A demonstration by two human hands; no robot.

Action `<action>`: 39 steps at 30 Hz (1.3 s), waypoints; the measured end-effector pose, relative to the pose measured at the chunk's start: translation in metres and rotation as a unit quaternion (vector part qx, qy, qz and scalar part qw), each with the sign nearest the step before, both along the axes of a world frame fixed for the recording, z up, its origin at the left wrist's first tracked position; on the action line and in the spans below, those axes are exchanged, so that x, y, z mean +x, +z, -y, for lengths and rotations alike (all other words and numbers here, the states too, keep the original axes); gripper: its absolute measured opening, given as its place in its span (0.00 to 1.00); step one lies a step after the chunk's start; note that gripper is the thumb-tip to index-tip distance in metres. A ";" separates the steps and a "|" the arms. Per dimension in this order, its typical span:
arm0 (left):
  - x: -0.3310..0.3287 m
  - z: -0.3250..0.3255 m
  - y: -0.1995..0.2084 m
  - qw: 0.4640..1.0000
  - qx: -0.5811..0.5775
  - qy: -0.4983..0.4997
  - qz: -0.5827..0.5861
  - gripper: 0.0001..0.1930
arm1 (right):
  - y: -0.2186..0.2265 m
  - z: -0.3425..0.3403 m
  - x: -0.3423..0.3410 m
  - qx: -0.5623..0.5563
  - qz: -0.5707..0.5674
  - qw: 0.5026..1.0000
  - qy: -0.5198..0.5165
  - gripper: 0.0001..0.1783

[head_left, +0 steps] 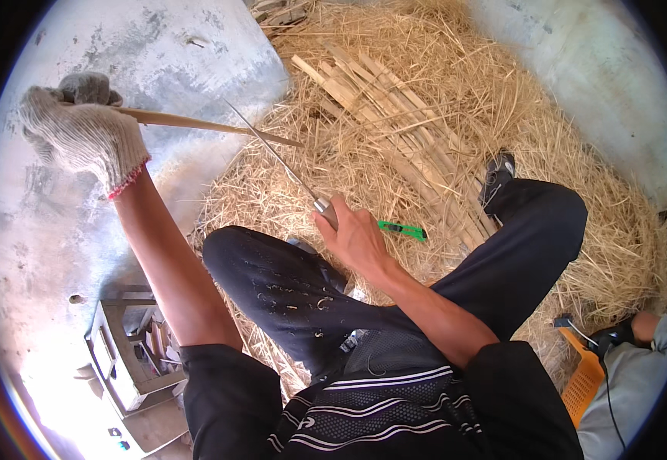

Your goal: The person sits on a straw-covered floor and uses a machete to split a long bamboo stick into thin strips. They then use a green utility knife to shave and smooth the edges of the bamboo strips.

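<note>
Mottled pale plaster surfaces [172, 46] flank a deep spread of straw-coloured shavings [448, 46], on which a seated person works with legs folded outward. The left hand [84, 126], in a knitted off-white glove with a red-edged cuff, is raised at upper left, closed around one end of a slender wooden strip [188, 120]; the strip's free end points right, above the shavings. The right hand [355, 236], bare, grips the handle of a long, narrow knife [280, 159] whose blade slants up and left across the strip; whether the two touch cannot be told. Just beside the right hand lies a green cutter [402, 230]. Further slats [394, 115] lie in a loose bundle beyond. Lower left: a wooden frame [115, 391]. Lower right: an orange perforated object [583, 383] near another person's grey-clothed leg [644, 391].
</note>
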State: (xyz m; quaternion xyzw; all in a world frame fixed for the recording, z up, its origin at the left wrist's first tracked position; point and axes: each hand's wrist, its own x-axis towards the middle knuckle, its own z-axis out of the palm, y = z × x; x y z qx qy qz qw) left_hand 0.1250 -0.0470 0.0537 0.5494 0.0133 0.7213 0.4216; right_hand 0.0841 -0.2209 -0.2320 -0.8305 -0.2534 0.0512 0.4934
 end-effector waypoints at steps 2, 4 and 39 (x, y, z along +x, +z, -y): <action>-0.006 0.005 0.001 0.998 -0.060 -0.003 -0.008 0.14 | -0.015 -0.002 -0.003 0.012 0.041 0.999 0.000 0.20; -0.009 0.005 0.003 0.997 -0.075 -0.020 0.002 0.14 | -0.001 -0.001 0.005 0.105 -0.168 0.979 0.052 0.22; -0.003 -0.002 -0.001 0.993 -0.018 -0.113 -0.014 0.17 | -0.086 -0.017 0.058 -0.117 -0.120 0.986 -0.002 0.27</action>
